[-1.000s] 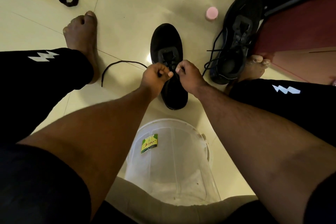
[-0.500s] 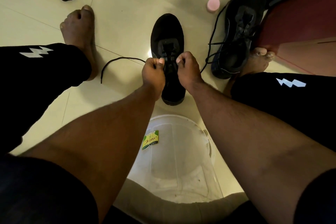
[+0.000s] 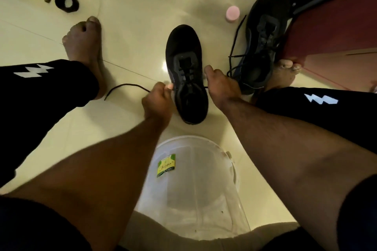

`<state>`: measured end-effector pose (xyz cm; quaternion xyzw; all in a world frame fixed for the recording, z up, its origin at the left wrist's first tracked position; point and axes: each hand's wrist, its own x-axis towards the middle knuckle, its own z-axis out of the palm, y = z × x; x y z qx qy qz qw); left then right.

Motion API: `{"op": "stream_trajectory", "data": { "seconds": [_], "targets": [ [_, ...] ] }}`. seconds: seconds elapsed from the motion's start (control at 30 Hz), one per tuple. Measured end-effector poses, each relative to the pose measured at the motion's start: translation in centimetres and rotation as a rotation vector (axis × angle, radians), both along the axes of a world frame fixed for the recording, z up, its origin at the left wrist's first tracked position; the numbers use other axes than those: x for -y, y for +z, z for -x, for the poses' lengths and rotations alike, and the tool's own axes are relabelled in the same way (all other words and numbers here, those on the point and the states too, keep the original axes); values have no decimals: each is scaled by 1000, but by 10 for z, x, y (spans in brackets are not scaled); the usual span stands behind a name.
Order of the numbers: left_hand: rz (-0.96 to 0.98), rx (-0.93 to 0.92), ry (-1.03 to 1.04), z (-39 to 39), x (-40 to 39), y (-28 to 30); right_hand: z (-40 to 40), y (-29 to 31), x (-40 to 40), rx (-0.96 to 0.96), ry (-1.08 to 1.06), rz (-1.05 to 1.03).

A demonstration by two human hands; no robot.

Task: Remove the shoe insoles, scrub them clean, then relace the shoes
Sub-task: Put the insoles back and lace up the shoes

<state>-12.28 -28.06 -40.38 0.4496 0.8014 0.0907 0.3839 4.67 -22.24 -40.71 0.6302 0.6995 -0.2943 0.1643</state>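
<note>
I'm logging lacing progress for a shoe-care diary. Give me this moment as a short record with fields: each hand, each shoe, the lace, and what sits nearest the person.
left hand: pinches the black lace at the near shoe's left side
right hand: curled at the shoe's right side, seemingly gripping the other lace end
near black shoe: upright on the cream tiled floor, toe pointing away, partly laced
black lace: free end trails left across the floor
second black shoe: further right, laces loose
clear plastic tub: nearest the person, between the arms

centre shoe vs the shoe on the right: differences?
The centre shoe stands upright between both hands, the left hand pinching its lace; the right shoe lies tilted and untouched. The centre shoe's lace runs through its eyelets; the right shoe's hangs loose. Both are black.
</note>
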Motion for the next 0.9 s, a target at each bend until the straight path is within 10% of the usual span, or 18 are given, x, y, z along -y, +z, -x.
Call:
{"op": "stream_trajectory", "data": {
  "seconds": [0.3,0.53,0.9],
  "targets": [
    [327,309,-24,6,-56,84,3,74,-19,-314,-332,343],
    [216,361,-224,-4,-79,218,19,231,-35,-234,-76,349],
    [-19,965,-17,30,-109,343,3,345,-56,-1235,-779,580]
  ]
}}
